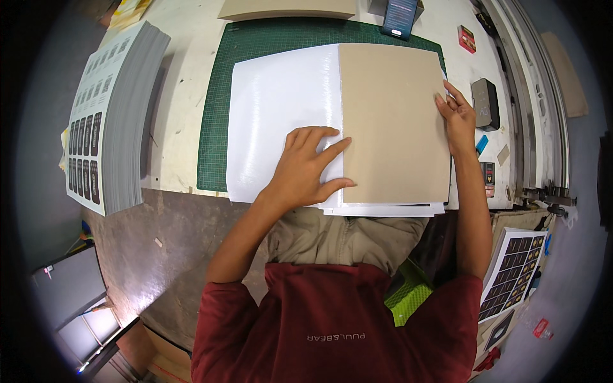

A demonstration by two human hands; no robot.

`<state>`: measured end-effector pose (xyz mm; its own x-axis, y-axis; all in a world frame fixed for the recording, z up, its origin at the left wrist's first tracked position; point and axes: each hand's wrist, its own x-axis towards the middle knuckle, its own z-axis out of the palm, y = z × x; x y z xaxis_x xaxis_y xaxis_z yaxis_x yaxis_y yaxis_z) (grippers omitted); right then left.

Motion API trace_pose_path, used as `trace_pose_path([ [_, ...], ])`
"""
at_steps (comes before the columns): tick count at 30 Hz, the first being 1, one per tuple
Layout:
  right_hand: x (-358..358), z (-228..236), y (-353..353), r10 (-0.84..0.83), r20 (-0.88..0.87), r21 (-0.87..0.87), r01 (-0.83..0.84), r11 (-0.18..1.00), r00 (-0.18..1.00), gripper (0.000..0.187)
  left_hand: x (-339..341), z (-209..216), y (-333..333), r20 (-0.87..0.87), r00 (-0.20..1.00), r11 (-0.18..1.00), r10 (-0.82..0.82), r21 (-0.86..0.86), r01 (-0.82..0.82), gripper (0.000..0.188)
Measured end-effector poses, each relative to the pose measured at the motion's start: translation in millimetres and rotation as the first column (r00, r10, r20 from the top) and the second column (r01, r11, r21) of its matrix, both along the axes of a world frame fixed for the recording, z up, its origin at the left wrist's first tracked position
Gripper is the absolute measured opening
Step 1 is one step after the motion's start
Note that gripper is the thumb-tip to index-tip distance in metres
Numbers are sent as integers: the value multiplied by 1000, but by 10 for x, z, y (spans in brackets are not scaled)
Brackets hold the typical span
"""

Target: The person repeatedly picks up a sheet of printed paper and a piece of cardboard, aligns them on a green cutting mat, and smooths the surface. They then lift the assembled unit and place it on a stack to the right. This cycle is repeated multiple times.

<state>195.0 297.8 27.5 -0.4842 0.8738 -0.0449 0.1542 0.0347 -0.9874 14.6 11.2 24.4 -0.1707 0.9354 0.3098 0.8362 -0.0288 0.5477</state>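
A tan cardboard sheet (394,121) lies on the right part of a stack in front of me, its left edge running along a glossy white sheet (274,102). My left hand (305,163) rests on the white sheet with its fingers spread. Its thumb and index fingertip reach over the cardboard's left edge. At the opposite edge, my right hand (458,118) holds the cardboard's upper right side, with the thumb at the rim and the other fingers bent beside it. Edges of more white sheets (383,210) stick out below the cardboard, towards my lap.
A green cutting mat (214,147) lies underneath. A tall stack of printed sheets (105,127) stands left, a tan board stack (287,7) at the back. Rightward are a phone (401,18), a small red box (467,39), a black digital clock (485,104) and a metal rail (543,96).
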Motion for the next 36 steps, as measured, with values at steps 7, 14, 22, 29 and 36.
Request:
trace_pose_path([
  [7,8,-41,22,-11,29,15,10,1000,1000,48,-5,9,0,-29,1000,1000,0,-4,0,66],
  [14,14,127,-56,-146,304,281,58,958,941,44,-9,61,25,-58,998,999,-14,-43,11,64],
  [22,233,474,-1033,79,562,684,-516,515,823,33,36,118,15,-107,994,997,20,-78,-28,68],
  [29,289,228,-1252,4,596,711,-530,463,803,31,361,18,-819,-128,962,942,240,-210,-263,88],
  [36,368,183,-1203,72,567,691,-522,500,820,31,266,-128,-997,-72,464,412,883,591,-693,108],
])
